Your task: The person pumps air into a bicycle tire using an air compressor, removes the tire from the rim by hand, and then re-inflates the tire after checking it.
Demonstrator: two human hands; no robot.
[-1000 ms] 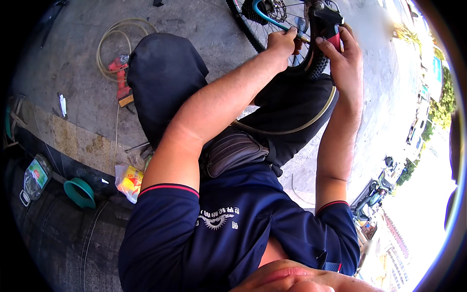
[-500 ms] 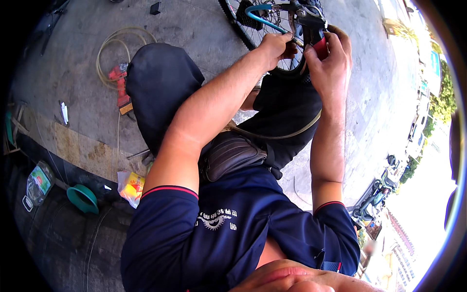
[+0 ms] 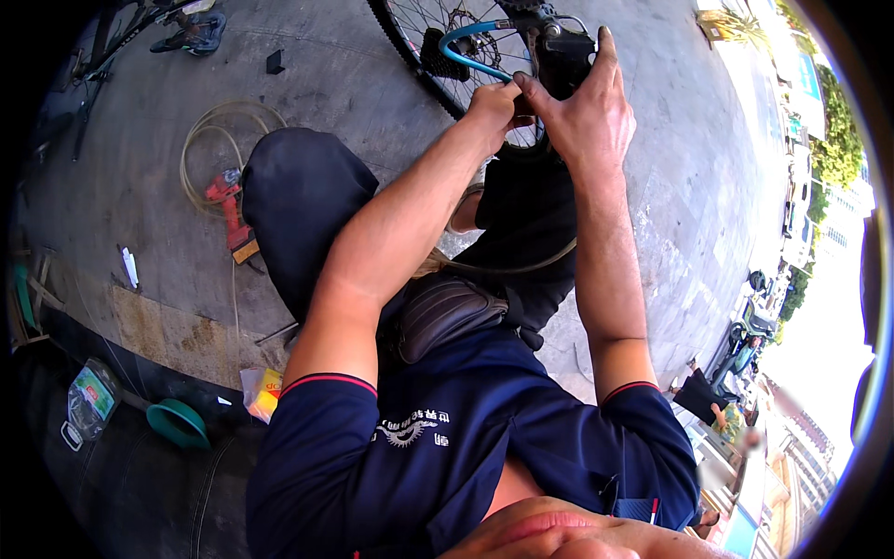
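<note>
At the top centre, my left hand (image 3: 494, 110) grips the lower end of a blue hose (image 3: 466, 34), beside a bicycle wheel (image 3: 405, 42) with a black tyre and spokes. The fitting under those fingers is mostly hidden. My right hand (image 3: 589, 119) is closed round a black inflator gun (image 3: 562, 58), thumb reaching across toward my left fingers, index finger up along the gun's side. The blue hose loops up to the gun's head. A translucent yellowish hose (image 3: 526, 267) curves across my lap below the hands.
A red power tool (image 3: 223, 194) lies by coiled hose left of my knee. Lower left are a green bowl (image 3: 172, 438), plastic jug (image 3: 91, 410) and yellow bag (image 3: 263, 391). Another bicycle (image 3: 98, 37) and someone's shoe (image 3: 191, 37) are upper left; parked scooters (image 3: 745, 335) and a person (image 3: 703, 396) are right.
Both hands, the gun and the wheel have shifted up and leftward in the picture. The gun has tilted and my right index finger is more extended. A second bicycle and shoe now show upper left.
</note>
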